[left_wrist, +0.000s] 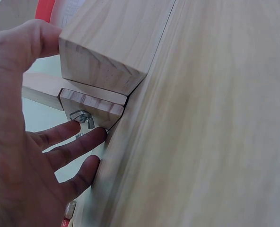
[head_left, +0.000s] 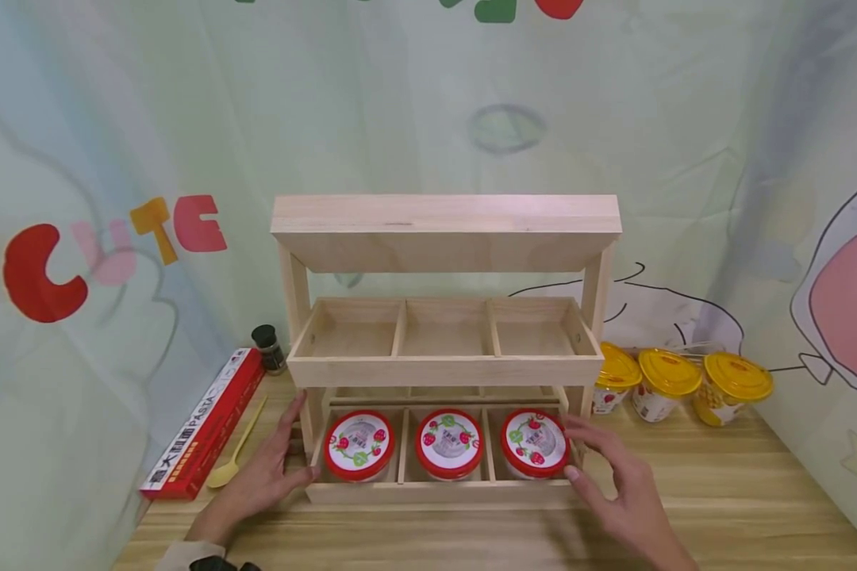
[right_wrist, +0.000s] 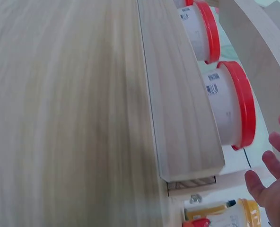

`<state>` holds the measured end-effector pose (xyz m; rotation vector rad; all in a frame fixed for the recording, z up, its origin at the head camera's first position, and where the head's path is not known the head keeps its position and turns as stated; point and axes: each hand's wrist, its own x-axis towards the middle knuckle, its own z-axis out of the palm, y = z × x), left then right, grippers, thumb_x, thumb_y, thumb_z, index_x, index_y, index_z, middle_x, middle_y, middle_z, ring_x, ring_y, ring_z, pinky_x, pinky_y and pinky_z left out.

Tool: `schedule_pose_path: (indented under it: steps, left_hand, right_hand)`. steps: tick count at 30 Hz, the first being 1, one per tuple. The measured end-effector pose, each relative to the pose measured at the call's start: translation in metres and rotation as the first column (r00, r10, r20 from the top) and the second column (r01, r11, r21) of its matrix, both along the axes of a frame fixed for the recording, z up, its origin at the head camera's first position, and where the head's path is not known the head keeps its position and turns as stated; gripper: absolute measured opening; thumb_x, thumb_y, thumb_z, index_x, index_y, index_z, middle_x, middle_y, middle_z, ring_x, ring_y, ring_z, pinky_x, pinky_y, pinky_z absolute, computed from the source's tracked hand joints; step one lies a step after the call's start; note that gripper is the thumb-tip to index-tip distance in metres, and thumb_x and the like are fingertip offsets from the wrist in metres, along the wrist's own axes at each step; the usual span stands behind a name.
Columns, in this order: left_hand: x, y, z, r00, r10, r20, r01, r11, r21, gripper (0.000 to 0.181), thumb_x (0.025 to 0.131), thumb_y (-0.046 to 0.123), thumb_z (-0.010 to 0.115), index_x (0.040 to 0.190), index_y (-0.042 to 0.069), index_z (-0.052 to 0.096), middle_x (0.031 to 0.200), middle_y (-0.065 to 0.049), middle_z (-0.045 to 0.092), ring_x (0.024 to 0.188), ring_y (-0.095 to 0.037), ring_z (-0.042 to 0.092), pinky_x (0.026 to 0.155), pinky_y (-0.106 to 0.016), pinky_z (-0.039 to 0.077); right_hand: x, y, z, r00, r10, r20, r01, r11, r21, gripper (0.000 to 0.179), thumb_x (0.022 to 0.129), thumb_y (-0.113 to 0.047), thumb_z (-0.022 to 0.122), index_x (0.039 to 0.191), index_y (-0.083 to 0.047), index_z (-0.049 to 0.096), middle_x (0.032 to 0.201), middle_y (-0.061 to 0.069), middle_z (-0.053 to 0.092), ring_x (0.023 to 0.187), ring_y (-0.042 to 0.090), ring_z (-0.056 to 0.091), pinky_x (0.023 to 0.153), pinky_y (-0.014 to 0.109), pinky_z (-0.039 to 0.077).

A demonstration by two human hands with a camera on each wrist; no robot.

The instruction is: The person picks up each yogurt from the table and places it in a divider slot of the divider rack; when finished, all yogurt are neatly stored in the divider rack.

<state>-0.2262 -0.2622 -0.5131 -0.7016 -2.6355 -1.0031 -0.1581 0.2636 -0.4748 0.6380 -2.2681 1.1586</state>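
Rack (head_left: 446,373): long axis crosswise. Left grip (head_left: 266,474) spread at rack's left end; right grip (head_left: 624,485), likewise spread, at right end, nearest tub (head_left: 534,444). Neither clasps anything.

The pale two-tier wooden rack (head_left: 443,373) is looking smooth and matt; at its six o'clock, round red-rimmed plastic lids (head_left: 449,444) are showing smooth rims.

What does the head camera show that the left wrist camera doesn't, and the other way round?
Only the head view shows the yellow-lidded cups and the right hand. Only the left wrist view shows a metal wing nut on the wooden rack. Both show that rack, the left hand, the tabletop and a red-rimmed tub, though the wrist view catches just its edge.
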Motion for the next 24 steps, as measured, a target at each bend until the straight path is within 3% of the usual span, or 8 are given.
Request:
schedule_pose_path:
  steps: [12,18,24]
  left_hand:
    - [0.002,0.0,0.001,1.0,0.005,0.009,-0.005,1.0,0.009,0.121,0.083,0.027,0.084,0.173,0.02,0.004,0.157,-0.041,0.04,0.131,-0.064,0.057,0.094,-0.075,0.055]
    - [0.001,0.0,0.001,1.0,0.011,0.017,-0.011,1.0,0.007,0.121,0.083,0.027,0.084,0.173,0.02,0.003,0.158,-0.042,0.039,0.131,-0.064,0.057,0.094,-0.075,0.055]
    - [0.001,0.001,0.001,1.0,0.013,0.027,-0.013,1.0,0.004,0.122,0.084,0.027,0.084,0.173,0.021,0.002,0.158,-0.041,0.039,0.129,-0.061,0.061,0.092,-0.071,0.057]
  right_hand:
    - [0.002,0.019,0.005,0.994,-0.103,0.024,0.104,0.994,-0.026,0.054,0.089,0.008,0.077,0.14,-0.003,0.065,0.15,0.019,0.064,0.142,-0.005,0.054,0.109,0.007,0.044]
    - [0.001,0.02,0.012,0.98,-0.196,0.03,0.197,0.98,-0.027,0.056,0.091,0.002,0.077,0.145,-0.007,0.061,0.146,0.007,0.067,0.138,-0.005,0.055,0.107,0.004,0.043]
    - [-0.004,0.023,0.013,0.965,-0.259,0.048,0.26,0.965,-0.027,0.062,0.092,0.0,0.076,0.149,0.0,0.054,0.148,0.018,0.062,0.135,-0.017,0.045,0.105,0.001,0.039]
